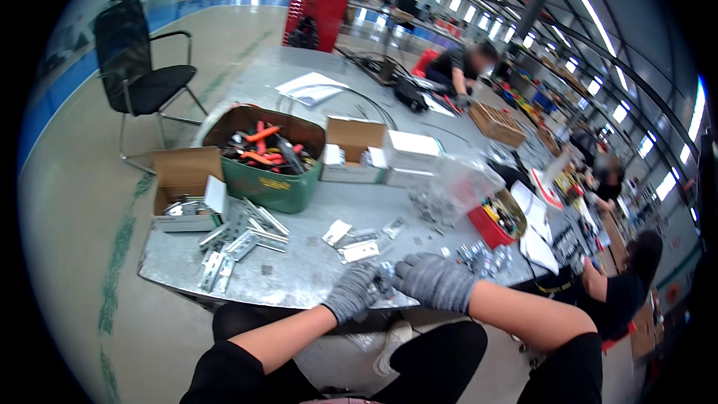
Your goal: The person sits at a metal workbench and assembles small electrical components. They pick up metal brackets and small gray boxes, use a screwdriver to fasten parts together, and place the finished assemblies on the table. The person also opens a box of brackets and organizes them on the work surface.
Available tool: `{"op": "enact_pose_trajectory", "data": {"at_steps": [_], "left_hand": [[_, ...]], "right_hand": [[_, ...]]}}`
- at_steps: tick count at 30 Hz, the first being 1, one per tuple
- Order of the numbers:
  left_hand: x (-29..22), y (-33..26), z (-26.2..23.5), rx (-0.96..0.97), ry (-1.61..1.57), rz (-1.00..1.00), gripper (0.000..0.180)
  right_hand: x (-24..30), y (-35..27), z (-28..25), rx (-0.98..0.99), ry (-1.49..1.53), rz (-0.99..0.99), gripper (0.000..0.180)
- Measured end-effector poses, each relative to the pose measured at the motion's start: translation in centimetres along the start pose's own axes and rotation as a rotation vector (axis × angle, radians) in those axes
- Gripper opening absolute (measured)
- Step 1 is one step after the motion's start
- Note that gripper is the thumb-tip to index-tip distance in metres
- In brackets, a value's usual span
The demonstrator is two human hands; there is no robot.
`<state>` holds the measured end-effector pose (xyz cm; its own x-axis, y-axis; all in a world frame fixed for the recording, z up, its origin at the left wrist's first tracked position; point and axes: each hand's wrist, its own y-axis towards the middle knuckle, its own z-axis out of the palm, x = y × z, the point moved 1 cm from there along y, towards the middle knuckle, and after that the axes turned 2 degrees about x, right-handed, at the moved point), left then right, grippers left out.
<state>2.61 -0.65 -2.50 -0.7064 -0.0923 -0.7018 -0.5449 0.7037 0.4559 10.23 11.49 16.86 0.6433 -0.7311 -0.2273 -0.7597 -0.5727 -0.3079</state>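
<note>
I pinch a small metal part [384, 281], probably a bracket, between my gloved left hand [351, 292] and right hand [434, 281]; at the table's [299, 284] six-o'clock edge, a slip could drop it.

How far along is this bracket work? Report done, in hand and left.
Done: cannot tell for sure; a few flat metal plates lie apart near the hands. In hand: both gloved hands, left hand and right hand, meet on a small metal part at the table edge. Left: a heap of metal brackets remains, plus small fittings.
</note>
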Motion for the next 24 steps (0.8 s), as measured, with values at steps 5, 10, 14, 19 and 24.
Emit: {"op": "enact_pose_trajectory", "data": {"at_steps": [5, 10, 14, 19, 24], "left_hand": [[-0.7, -0.3, -0.8, 0.024, 0.029, -0.02, 0.034], [-0.6, -0.4, -1.0, 0.041, 0.04, -0.024, 0.037], [0.0, -0.3, -0.4, 0.081, -0.002, -0.088, 0.039], [-0.9, -0.5, -0.1, 0.049, -0.086, -0.083, 0.038], [-0.3, 0.1, -0.2, 0.163, -0.37, -0.162, 0.037]], "right_hand": [[0.4, 0.8, -0.7, 0.168, 0.314, 0.575, 0.02], [0.0, 0.2, -0.6, 0.196, 0.264, 0.501, 0.026], [-0.6, 0.8, 1.0, 0.133, -0.086, 0.021, 0.022], [0.1, 0.8, 1.4, 0.172, -0.035, 0.228, 0.016], [-2.4, 0.1, 6.0, 0.048, 0.286, 0.487, 0.024]]}}
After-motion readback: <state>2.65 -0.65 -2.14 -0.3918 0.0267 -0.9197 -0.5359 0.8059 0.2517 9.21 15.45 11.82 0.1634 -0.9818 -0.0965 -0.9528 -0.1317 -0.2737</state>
